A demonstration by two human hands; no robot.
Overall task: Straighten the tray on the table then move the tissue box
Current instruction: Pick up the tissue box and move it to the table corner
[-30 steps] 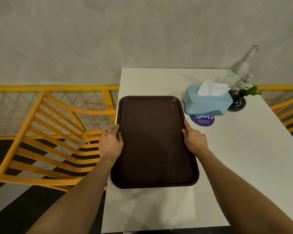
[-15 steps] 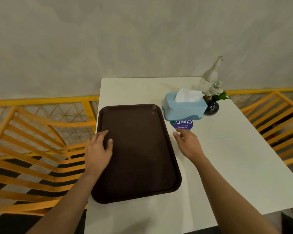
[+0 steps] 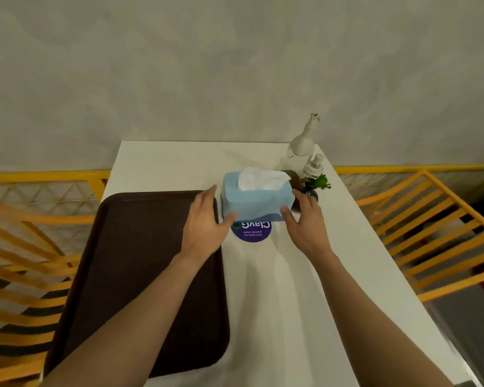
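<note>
The dark brown tray (image 3: 140,263) lies on the left side of the white table (image 3: 305,289), its long side along the table edge. A light blue tissue box (image 3: 259,203) with a white tissue sticking out stands just right of the tray's far corner. My left hand (image 3: 204,223) reaches over the tray's far right corner, fingers spread beside the box's left end, thumb at its front lower edge. My right hand (image 3: 305,226) cups the box's right end, thumb on the front face. Neither hand has closed around the box, which rests on the table.
A round purple sticker (image 3: 252,231) is on the table in front of the box. Behind the box stand a white bottle (image 3: 302,143), a small pump bottle (image 3: 313,164) and a dark vase with a green plant (image 3: 317,184). Orange chairs (image 3: 430,233) flank the table; the wall is behind.
Both hands have left the tray and moved forward and right to the two ends of the tissue box. The view has shifted toward the box.
</note>
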